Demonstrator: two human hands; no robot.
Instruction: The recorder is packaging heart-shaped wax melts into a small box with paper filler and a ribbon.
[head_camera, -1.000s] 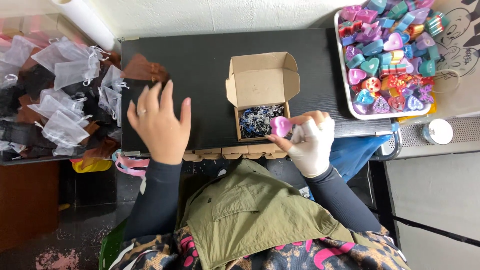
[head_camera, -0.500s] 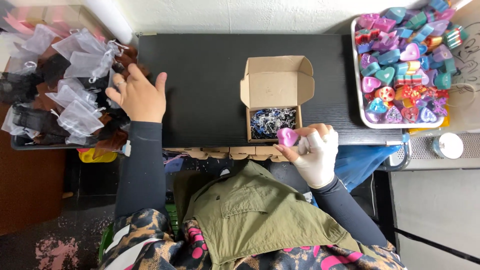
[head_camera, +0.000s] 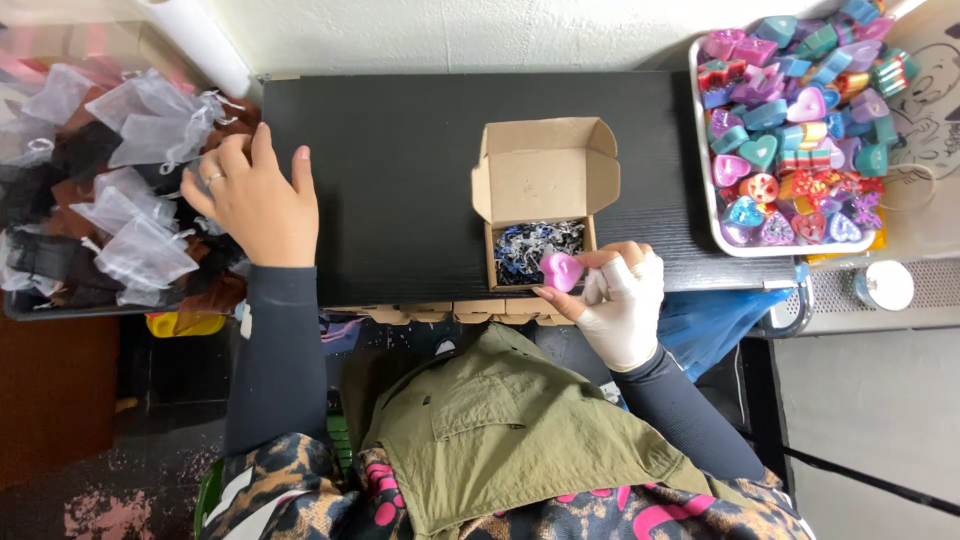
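We see our right hand (head_camera: 622, 300), in a pale glove, pinching a small pink heart (head_camera: 560, 270) between thumb and fingertips, closed firmly on it. The heart hangs over the near edge of the black table (head_camera: 400, 180), just at the front lip of the little cardboard box (head_camera: 540, 205). The box sits at the middle of the table's near half with its lid flaps folded back, so its inside is open from above; dark shredded paper (head_camera: 535, 250) lines the bottom, a soft bed for whatever is set there.

Our left hand (head_camera: 250, 200) lies at the table's left edge, fingers curled down and reaching into the heap of sheer pouches (head_camera: 130, 190) piled in a dark tray beside the table. We cannot tell whether the fingers have closed on a pouch, as they dip among the fabric. A ring shows on one finger.

At the table's right edge a white tray (head_camera: 700, 150) holds many coloured hearts and other small shapes (head_camera: 790, 130), heaped loosely within easy reach of the gloved hand. A white roll (head_camera: 200, 45) leans at the far left corner.
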